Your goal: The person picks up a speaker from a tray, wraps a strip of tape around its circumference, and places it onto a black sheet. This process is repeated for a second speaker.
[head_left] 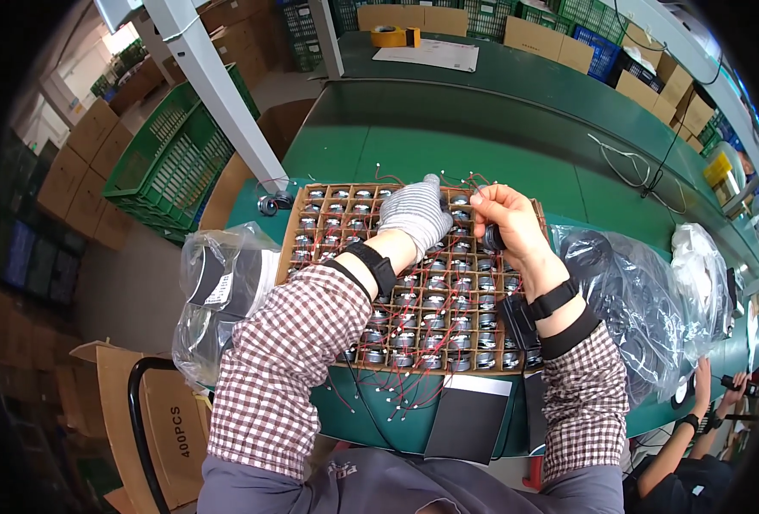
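Note:
A cardboard tray (529, 201) split by dividers into many cells lies before me. Small round speaker-like parts (403, 340) with thin red wires and white plugs fill its cells. My left hand (415, 214), in a grey striped glove, bends over the far middle cells; its fingers are curled, and whatever they hold is hidden. At the tray's far right, my bare right hand (512, 224) is closed, thumb and forefinger pinched together, with a dark round speaker (493, 238) under its fingers. Red wires (475, 179) stick up between the two hands.
Clear bags with dark round parts (624, 291) lie right of the tray, a wrapped package (225, 274) to its left. Two loose round parts (275, 202) sit by a grey post (225, 94). A black folder (469, 417) lies in front. Another person's hands (722, 390) are at far right.

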`<state>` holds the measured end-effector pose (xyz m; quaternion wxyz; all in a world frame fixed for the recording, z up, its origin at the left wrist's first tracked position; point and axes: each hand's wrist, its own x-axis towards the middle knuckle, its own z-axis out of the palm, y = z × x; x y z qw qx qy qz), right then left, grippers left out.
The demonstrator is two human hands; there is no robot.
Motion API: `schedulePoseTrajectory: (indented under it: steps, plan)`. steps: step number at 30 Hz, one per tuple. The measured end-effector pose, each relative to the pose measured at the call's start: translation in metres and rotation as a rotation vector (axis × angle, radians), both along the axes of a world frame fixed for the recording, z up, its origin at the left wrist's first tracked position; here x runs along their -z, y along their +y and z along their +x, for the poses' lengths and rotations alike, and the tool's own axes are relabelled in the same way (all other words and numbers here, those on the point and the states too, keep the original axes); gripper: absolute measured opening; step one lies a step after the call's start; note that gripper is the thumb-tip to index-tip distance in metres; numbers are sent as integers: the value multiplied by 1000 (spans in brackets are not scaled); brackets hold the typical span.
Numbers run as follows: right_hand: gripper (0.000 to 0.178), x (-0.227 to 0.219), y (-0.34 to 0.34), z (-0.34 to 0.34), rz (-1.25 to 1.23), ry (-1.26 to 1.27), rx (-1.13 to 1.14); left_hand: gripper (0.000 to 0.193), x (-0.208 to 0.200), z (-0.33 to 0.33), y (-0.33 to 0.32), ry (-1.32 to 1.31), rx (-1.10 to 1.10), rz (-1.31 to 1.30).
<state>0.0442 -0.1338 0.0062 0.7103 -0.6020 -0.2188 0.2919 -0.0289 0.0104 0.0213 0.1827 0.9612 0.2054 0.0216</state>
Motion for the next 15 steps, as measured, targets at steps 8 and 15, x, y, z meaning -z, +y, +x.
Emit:
schedulePoseTrajectory:
  steps: [8,15]
  plan:
    - [23,-3,-5,-1,37,73,85,53,-4,-7,-4,-206,28,-46]
    - [41,-9,-4,-15,4,-98,114,57,-10,-23,-20,-382,121,-403]
